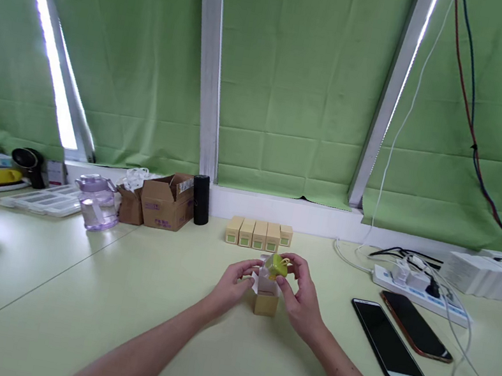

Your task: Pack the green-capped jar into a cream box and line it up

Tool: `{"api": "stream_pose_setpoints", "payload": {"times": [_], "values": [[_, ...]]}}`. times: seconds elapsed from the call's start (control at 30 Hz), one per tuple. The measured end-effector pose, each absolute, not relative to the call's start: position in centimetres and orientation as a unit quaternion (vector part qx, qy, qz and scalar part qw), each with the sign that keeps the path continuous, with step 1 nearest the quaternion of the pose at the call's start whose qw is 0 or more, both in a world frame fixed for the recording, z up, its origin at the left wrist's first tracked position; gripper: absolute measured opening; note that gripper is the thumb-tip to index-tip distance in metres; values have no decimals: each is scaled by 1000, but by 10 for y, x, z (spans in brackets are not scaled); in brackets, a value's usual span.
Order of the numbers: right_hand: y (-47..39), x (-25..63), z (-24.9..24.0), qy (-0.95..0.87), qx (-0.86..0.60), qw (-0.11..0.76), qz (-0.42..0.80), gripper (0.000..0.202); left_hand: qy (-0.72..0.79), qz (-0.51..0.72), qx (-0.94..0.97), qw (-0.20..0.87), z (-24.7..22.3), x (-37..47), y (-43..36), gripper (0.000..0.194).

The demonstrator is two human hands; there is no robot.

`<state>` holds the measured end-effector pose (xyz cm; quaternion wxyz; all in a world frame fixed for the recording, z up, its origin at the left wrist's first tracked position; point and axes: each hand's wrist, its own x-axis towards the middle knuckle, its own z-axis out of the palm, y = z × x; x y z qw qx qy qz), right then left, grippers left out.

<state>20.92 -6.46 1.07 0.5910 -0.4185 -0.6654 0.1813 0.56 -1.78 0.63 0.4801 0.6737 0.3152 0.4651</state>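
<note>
Yellow-green, the small corded trinket [274,265] sits pinched in the right hand [303,294] above an open carton [266,305]; the left hand [233,282] is at its raised flap [255,281], though whether clasping I can't tell. Keeping the trinket level should spare the flap. Five small cartons [253,235] line the table [92,289] behind.

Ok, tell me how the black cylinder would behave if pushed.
The cylinder stands upright and looks tall for its width, so a high push may tip it. Being round, it would probably roll once down. Its weight can't be told from here.
</note>
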Motion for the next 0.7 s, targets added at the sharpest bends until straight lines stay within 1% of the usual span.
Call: {"api": "stream_pose_setpoints", "payload": {"times": [0.2,0.7], "values": [[-57,218,5,-678,-431,573,161,38,313,459,680,478,7,4,-19,49],[-61,222,3,-728,-466,494,92,32,312,456,681,480,5,1,-17,50]]}}
